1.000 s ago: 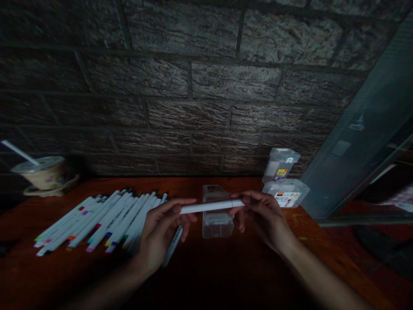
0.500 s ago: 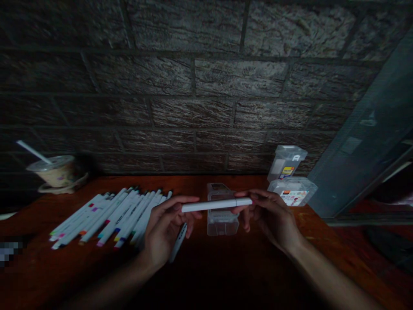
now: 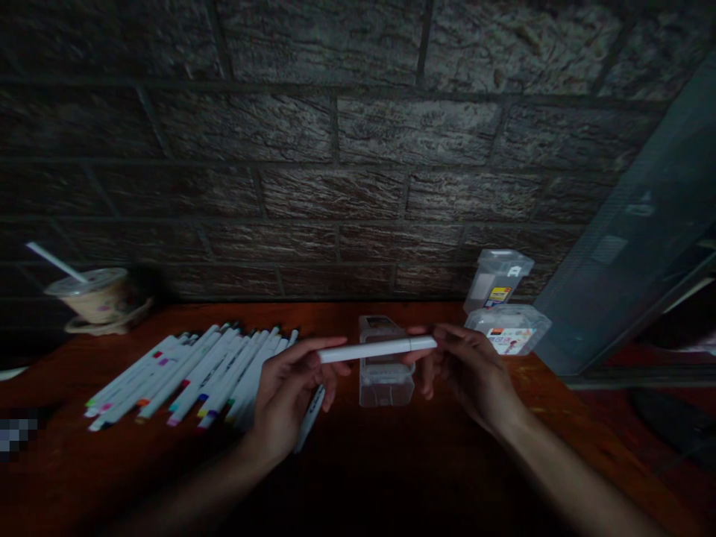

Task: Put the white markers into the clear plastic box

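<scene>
A white marker point(image 3: 369, 350) is held level above the table between my two hands. My left hand point(image 3: 291, 384) pinches its left end with thumb and fingers. At the other end, past a thin dark seam, my right hand point(image 3: 467, 369) grips the marker; the very tip is hidden by the fingers. Below and behind the marker stands a small clear plastic case point(image 3: 385, 388), partly covered by it and by my right fingers. Another marker point(image 3: 309, 425) with dark lettering lies under my left hand, partly hidden.
On the left, many white markers with coloured ends point(image 3: 195, 377) lie side by side on the wooden table point(image 3: 391, 477). A lidded drink cup point(image 3: 98, 294) with a straw stands behind them. Two clear cases, one tall point(image 3: 497, 283) and one labelled point(image 3: 509, 332), stand back right by the brick wall point(image 3: 335, 186).
The marker has tilted slightly, its right end a little higher, and its left end has shifted a touch to the right. Both hands keep their hold.
</scene>
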The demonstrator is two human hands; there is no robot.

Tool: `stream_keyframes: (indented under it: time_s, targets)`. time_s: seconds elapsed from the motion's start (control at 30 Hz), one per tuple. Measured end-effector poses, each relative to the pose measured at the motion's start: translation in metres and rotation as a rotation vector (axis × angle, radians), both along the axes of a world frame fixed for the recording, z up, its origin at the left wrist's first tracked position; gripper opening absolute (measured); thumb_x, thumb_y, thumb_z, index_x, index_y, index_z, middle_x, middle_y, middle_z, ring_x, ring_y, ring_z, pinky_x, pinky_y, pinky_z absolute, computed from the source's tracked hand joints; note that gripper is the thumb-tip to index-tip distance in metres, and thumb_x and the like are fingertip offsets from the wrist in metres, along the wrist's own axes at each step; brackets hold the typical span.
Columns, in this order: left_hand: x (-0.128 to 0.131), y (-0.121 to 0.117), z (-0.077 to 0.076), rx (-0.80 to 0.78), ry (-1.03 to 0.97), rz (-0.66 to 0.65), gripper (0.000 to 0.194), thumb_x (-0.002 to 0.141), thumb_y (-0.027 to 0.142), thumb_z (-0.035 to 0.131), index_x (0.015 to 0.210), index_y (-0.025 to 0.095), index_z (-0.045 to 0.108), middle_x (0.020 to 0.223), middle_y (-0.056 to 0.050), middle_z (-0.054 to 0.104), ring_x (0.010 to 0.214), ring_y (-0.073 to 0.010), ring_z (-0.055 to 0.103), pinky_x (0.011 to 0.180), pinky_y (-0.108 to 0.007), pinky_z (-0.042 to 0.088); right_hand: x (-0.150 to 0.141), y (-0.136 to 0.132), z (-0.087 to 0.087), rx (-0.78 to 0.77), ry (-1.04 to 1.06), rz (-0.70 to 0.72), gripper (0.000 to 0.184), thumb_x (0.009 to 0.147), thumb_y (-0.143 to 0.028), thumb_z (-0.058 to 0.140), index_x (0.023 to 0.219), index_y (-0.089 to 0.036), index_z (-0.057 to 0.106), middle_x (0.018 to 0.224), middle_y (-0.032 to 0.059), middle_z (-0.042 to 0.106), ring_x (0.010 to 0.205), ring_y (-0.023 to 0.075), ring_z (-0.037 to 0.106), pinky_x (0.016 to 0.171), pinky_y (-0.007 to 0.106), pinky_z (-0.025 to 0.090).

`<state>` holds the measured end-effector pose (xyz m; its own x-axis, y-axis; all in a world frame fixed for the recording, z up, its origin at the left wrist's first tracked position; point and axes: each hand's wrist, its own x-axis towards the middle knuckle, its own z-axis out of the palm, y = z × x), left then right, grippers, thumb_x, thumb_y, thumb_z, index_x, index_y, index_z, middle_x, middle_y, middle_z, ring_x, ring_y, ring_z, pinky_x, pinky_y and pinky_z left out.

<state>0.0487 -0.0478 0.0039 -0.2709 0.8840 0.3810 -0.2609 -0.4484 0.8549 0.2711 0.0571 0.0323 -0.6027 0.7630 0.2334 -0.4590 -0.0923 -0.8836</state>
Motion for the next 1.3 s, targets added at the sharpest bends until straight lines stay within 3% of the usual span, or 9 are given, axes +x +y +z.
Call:
stream_keyframes:
  time_s: [0.23,0.37,0.53,0.63,0.77,1.03,1.3]
  targets:
    - [-0.0011,0.0009,-0.0033,-0.021,0.129,0.061,0.025,0.100,0.032,0.064,0.117,0.020,0.079,0.079,-0.004,0.076,0.049,-0.0088,0.059,0.046,-0.019,0.045,-0.0005,0.0017,-0.0037,0.153,-0.048,-0.040,0.023,0.096,-0.037,0.075,0.104,-0.016,0.083,0.076,0.0080,0.083,0.045,0.0131,0.070,0.047,0.022,0.060]
    - [0.0017,0.0003,0.0013,-0.079,0.232,0.137,0.024,0.096,0.031,0.070,0.114,0.018,0.078,0.072,-0.002,0.075,0.044,-0.0072,0.056,0.042,-0.017,0.044,-0.0014,0.0022,-0.0052,0.215,-0.079,-0.062,0.018,0.090,-0.033,0.081,0.104,-0.020,0.083,0.079,0.0066,0.084,0.046,0.0124,0.072,0.046,0.020,0.061]
    - [0.0053,0.0004,0.0038,-0.130,0.323,0.187,0.023,0.090,0.030,0.074,0.108,0.016,0.077,0.057,0.002,0.068,0.039,-0.0073,0.052,0.038,-0.016,0.040,-0.0007,0.0012,-0.0065,0.263,-0.144,-0.078,0.017,0.083,-0.024,0.088,0.099,-0.022,0.084,0.061,0.0016,0.079,0.044,0.0118,0.071,0.046,0.017,0.059]
    - [0.0059,0.0014,0.0026,-0.157,0.370,0.208,0.019,0.087,0.029,0.076,0.100,0.015,0.078,0.048,0.005,0.061,0.038,-0.0082,0.052,0.038,-0.016,0.039,-0.0005,0.0005,-0.0074,0.290,-0.177,-0.107,0.016,0.081,-0.021,0.088,0.096,-0.021,0.084,0.061,0.0015,0.079,0.044,0.0108,0.070,0.046,0.016,0.058]
    - [0.0045,0.0026,0.0015,-0.157,0.416,0.237,0.017,0.085,0.029,0.077,0.096,0.016,0.078,0.049,0.005,0.062,0.039,-0.0083,0.054,0.039,-0.016,0.040,-0.0014,0.0002,-0.0084,0.329,-0.205,-0.141,0.011,0.081,-0.021,0.088,0.090,-0.020,0.082,0.061,0.0004,0.078,0.046,0.0092,0.068,0.047,0.015,0.056]
    - [0.0040,0.0010,0.0026,-0.129,0.454,0.256,0.015,0.087,0.027,0.075,0.099,0.017,0.077,0.050,0.005,0.062,0.040,-0.0083,0.055,0.040,-0.015,0.041,-0.0030,-0.0018,-0.0093,0.320,-0.194,-0.135,0.016,0.077,-0.020,0.089,0.087,-0.020,0.077,0.064,-0.0022,0.076,0.048,0.0086,0.065,0.047,0.017,0.053]
    - [0.0031,0.0006,0.0017,-0.130,0.379,0.191,0.018,0.094,0.032,0.069,0.102,0.016,0.076,0.051,0.004,0.061,0.043,-0.0104,0.055,0.043,-0.019,0.043,-0.0008,-0.0002,-0.0056,0.274,-0.184,-0.073,0.013,0.082,-0.026,0.087,0.091,-0.019,0.081,0.065,0.0015,0.079,0.049,0.0114,0.070,0.049,0.020,0.058]
